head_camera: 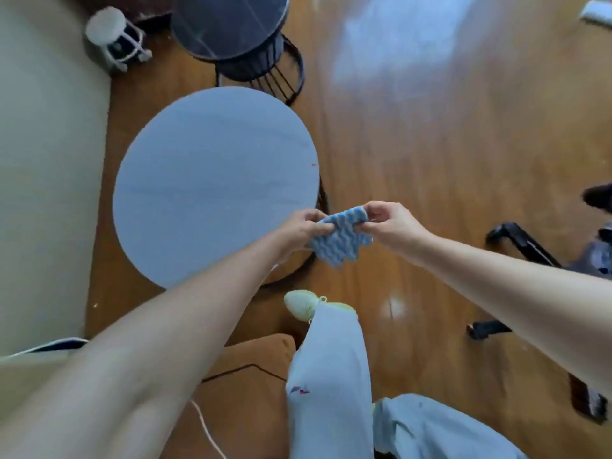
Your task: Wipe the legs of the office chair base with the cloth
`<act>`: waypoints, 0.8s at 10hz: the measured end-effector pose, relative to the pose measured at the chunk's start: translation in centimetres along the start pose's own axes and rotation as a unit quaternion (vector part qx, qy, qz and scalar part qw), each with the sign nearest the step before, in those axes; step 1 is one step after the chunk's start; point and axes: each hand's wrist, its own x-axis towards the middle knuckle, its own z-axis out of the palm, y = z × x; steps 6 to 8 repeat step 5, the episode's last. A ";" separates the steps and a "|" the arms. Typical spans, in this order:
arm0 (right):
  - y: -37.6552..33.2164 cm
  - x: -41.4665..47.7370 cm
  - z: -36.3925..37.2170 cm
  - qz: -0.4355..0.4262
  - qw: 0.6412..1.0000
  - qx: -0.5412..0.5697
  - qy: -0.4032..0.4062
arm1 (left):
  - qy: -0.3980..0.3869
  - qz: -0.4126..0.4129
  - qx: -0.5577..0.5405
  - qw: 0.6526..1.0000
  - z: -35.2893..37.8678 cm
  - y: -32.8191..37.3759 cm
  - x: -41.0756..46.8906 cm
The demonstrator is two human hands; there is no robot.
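Note:
A blue and white wavy-striped cloth hangs in the air between my two hands, above the wooden floor. My left hand pinches its left edge and my right hand pinches its upper right corner. The black office chair base lies at the right edge of the view, with one leg reaching left and another caster leg lower down, partly hidden behind my right forearm. The cloth is well apart from the chair legs.
A round light-blue table top stands just left of my hands. A smaller dark round table with a wire base is behind it. A pale sofa fills the left side. A brown cushion and cables lie by my legs.

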 end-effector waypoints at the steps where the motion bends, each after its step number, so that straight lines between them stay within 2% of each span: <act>1: -2.7 4.9 4.6 -0.020 0.999 -0.011 -0.024 | 0.034 -0.028 -0.136 0.990 -4.7 -3.8 0.2; 3: -6.5 13.7 12.8 -0.065 0.979 -0.173 -0.089 | 0.096 -0.091 -0.260 0.957 -12.9 -11.1 1.2; 4: -7.6 17.1 16.4 -0.060 0.954 -0.257 -0.140 | 0.137 -0.119 -0.258 0.949 -15.8 -13.4 1.6; 5: -9.0 20.4 18.9 -0.059 0.932 -0.323 -0.152 | 0.182 -0.138 -0.217 0.949 -17.5 -13.8 3.5; 8: -9.0 20.4 18.9 -0.059 0.932 -0.323 -0.152 | 0.182 -0.138 -0.217 0.949 -17.5 -13.8 3.5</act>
